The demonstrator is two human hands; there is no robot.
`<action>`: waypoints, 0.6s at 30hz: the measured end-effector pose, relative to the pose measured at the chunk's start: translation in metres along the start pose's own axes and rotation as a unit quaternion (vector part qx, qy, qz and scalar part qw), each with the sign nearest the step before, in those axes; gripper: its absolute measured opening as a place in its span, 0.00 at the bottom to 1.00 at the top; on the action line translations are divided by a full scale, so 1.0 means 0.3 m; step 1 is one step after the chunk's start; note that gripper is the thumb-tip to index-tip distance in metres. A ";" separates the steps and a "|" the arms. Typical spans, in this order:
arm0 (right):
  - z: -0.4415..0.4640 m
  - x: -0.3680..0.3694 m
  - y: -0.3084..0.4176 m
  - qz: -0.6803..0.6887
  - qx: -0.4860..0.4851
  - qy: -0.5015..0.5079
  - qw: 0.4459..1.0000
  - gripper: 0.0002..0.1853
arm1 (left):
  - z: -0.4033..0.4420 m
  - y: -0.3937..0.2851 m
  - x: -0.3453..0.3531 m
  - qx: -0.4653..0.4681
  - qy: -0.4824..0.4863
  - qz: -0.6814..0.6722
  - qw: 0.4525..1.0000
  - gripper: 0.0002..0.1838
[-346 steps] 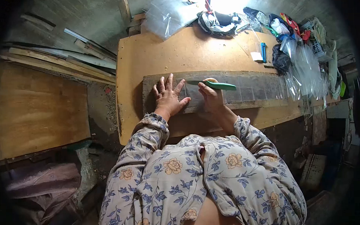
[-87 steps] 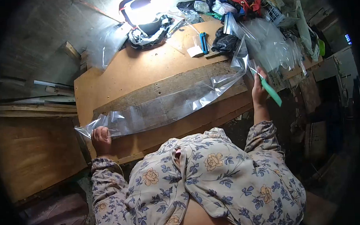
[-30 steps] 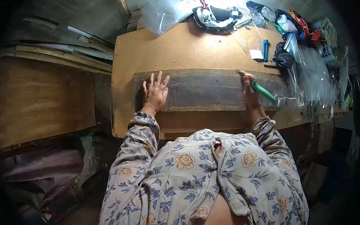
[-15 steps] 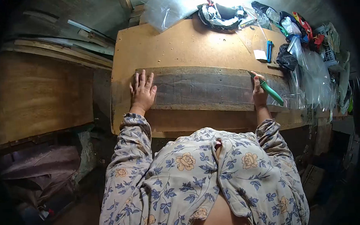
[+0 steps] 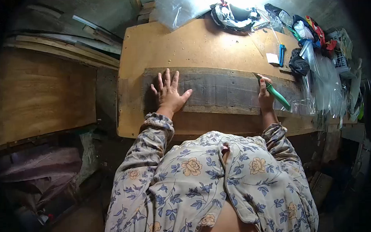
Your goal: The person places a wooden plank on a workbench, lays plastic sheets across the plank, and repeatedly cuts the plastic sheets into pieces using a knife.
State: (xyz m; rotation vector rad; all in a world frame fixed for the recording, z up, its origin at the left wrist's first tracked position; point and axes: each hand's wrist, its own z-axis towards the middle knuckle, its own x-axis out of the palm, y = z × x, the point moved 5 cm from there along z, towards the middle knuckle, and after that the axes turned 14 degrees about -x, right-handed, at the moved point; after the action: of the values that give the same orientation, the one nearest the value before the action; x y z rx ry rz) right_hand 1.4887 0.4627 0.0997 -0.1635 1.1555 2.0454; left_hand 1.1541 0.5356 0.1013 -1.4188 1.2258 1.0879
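Observation:
A clear plastic sheet (image 5: 229, 94) lies flat along a dark, worn wooden board (image 5: 216, 74), its right part crinkled and shiny. My left hand (image 5: 169, 94) presses palm down near the board's left end, fingers spread and thumb out to the right, holding nothing. Toward the right end, my right hand (image 5: 265, 94) is closed around a green-handled knife (image 5: 278, 97). The handle slants down to the right, and the short visible part of the blade points up and left over the board.
Beneath the board is a tan tabletop (image 5: 150, 43). A blue cutter (image 5: 282, 54) lies beside a white card (image 5: 272, 58) at the back right. Plastic sheets (image 5: 327, 80) and a black bag (image 5: 298, 63) are heaped on the right. A bright lamp shines at the back.
Earlier the plastic was lifted between both hands; now it lies flat on the board. Since half a second ago, my left hand has moved right and spread its fingers. The knife stays in my right hand.

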 end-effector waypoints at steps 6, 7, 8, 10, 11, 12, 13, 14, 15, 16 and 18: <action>0.001 0.000 -0.001 -0.040 -0.027 0.004 0.999 0.11 | 0.009 -0.007 0.002 -0.033 -0.004 0.016 0.999 0.41; 0.003 0.003 0.004 -0.040 -0.027 0.005 0.999 0.11 | 0.013 0.002 0.006 -0.033 -0.004 0.016 0.999 0.41; 0.005 0.007 0.007 -0.015 -0.019 -0.001 1.000 0.10 | 0.018 0.012 0.006 -0.033 -0.010 0.017 0.999 0.40; 0.006 0.017 0.007 0.011 -0.011 -0.007 1.000 0.10 | 0.020 0.021 -0.009 -0.034 -0.019 0.022 0.999 0.37; 0.003 0.023 0.002 0.021 0.002 -0.009 1.000 0.10 | 0.026 0.031 -0.002 -0.034 -0.020 0.022 0.999 0.37; 0.001 0.027 -0.001 0.031 0.016 -0.011 0.999 0.10 | 0.033 0.046 0.008 -0.029 -0.035 0.020 0.999 0.36; 0.004 0.030 0.006 0.031 0.017 -0.011 0.999 0.10 | 0.037 0.054 0.003 -0.025 -0.050 0.017 0.998 0.34; 0.011 0.035 0.020 0.034 0.013 -0.009 0.999 0.10 | 0.040 0.063 0.003 -0.025 -0.051 0.018 0.998 0.32; 0.015 0.039 0.027 0.037 0.010 -0.007 0.999 0.10 | 0.043 0.067 0.004 -0.025 -0.051 0.019 0.998 0.32; 0.013 0.041 0.023 0.038 0.011 -0.006 0.999 0.10 | 0.044 0.069 0.001 -0.026 -0.052 0.022 0.998 0.31; 0.010 0.042 0.007 0.033 0.016 -0.009 0.999 0.10 | 0.042 0.068 -0.001 -0.028 -0.053 0.025 0.998 0.30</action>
State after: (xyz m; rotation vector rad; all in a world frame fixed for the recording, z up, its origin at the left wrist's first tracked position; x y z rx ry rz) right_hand 1.4791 0.4715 0.0973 -0.0920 1.1952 2.0795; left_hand 1.1331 0.5469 0.0976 -1.3602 1.1699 1.2245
